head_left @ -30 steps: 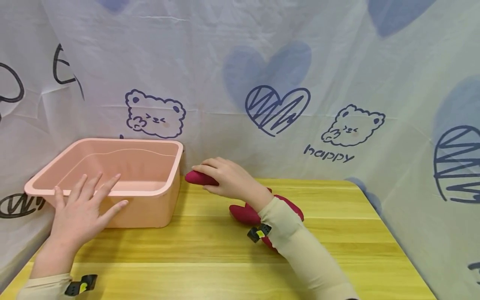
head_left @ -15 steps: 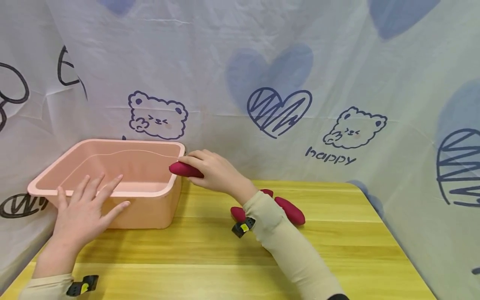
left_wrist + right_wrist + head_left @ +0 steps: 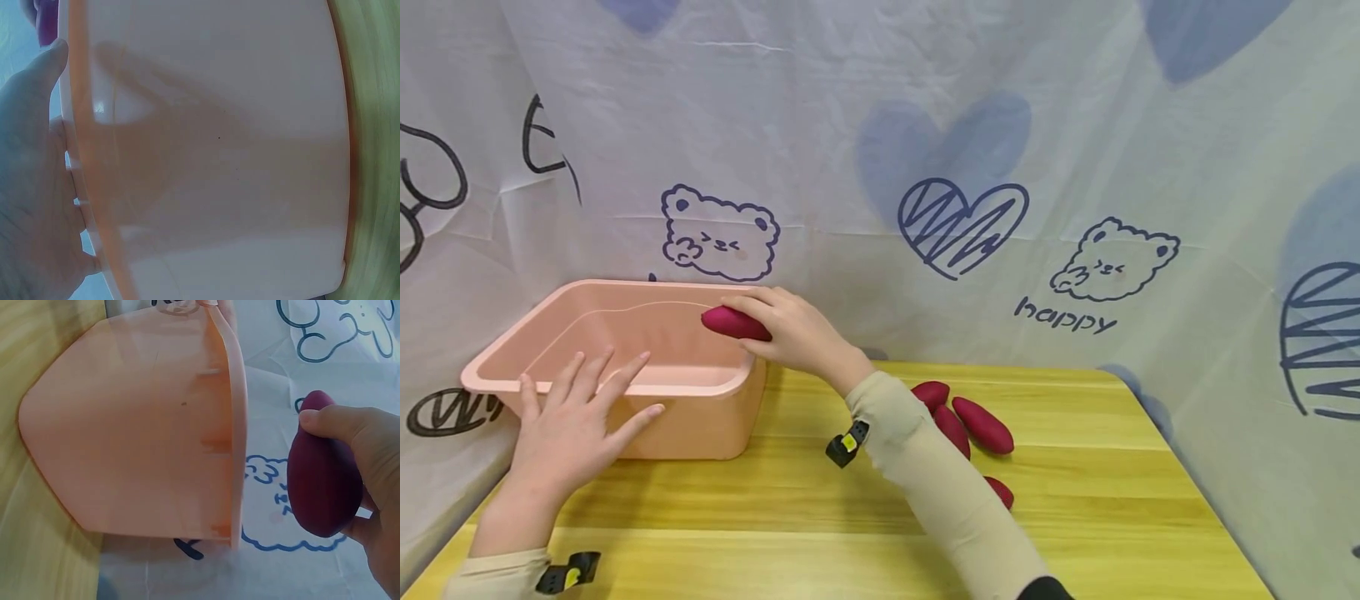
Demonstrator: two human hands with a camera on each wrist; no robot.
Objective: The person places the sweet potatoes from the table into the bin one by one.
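Observation:
My right hand [image 3: 792, 331] grips a purple-red sweet potato [image 3: 734, 322], thumb on one side and fingers on the other. In the head view it is above the right rim of the pink plastic basin [image 3: 741, 421]. The right wrist view has this sweet potato [image 3: 324, 472] apart from the basin wall [image 3: 137, 431]. My left hand [image 3: 568, 429] lies with spread, straight fingers over the basin's front rim. In the left wrist view, the left hand [image 3: 28, 169] is along that rim, its thumb tip touching the edge.
Several more sweet potatoes [image 3: 983, 425] lie on the wooden table [image 3: 1097, 492], partly hidden behind my right forearm. A printed cloth [image 3: 835, 150] hangs behind and beside the table. The basin stands at the table's back left.
My right hand has carried the sweet potato left and slightly up, from beside the basin to over its right rim. My left hand stays at the front rim.

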